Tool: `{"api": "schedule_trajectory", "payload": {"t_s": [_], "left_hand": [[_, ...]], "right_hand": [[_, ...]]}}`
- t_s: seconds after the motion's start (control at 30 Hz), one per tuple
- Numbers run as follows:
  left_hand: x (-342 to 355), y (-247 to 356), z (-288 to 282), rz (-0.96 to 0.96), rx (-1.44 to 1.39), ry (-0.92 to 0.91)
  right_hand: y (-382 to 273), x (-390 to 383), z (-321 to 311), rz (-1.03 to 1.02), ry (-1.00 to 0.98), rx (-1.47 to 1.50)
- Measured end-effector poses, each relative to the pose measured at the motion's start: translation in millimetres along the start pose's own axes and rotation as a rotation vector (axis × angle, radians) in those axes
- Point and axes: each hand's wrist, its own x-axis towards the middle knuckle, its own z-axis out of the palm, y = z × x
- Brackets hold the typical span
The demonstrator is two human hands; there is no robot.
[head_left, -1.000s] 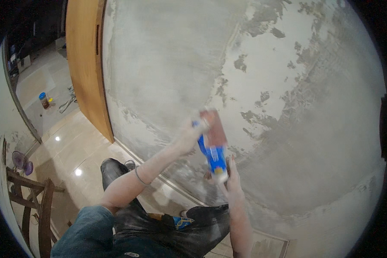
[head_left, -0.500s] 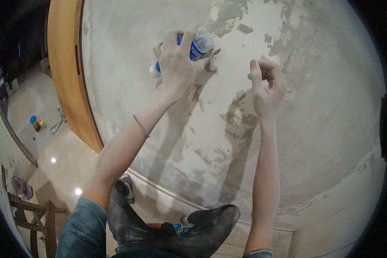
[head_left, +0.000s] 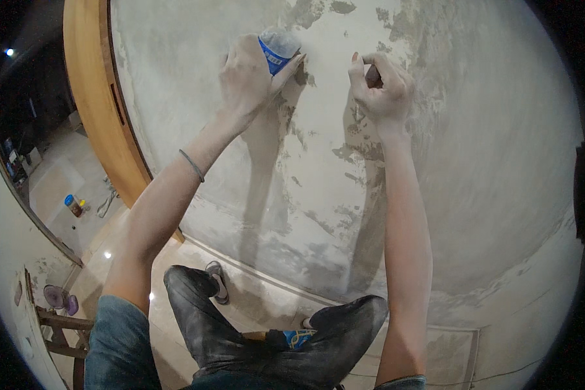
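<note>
Both arms raised — left hand clasps bottle; right hand curled — grip unclear.

Bottle: clear plastic. Wall: matt plaster, rough patches. Door: smooth wood. Floor: glossy.

The person has two hands in view: one left hand and one right hand. There is one bottle, in the left hand, and one dark band on the left forearm. Two sleeves and two trouser legs show, with one blue patterned item between the legs. One shoe is clear at the left. Also left are one wooden door and, nearer, one dark wooden frame. The far-left floor bears one blue-lidded jar and one small yellow piece.
</note>
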Motion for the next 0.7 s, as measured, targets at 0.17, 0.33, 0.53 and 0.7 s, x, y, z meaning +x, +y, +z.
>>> {"api": "schedule_trajectory", "payload": {"t_s": [0.17, 0.33, 0.53, 0.7], "left_hand": [[-32, -6, -4, 0.119, 0.07, -0.163], [-24, -9, -21, 0.344, 0.114, -0.221], [59, 21, -35, -0.074, 0.014, -0.217], [-18, 7, -5, 0.135, 0.112, -0.164]], "right_hand": [[3, -1, 2, -0.034, 0.018, -0.033], [3, -1, -11, -0.036, -0.019, -0.04], [-3, -2, -13, -0.041, 0.028, 0.007], [-3, 1, -5, -0.066, 0.01, -0.022]]}}
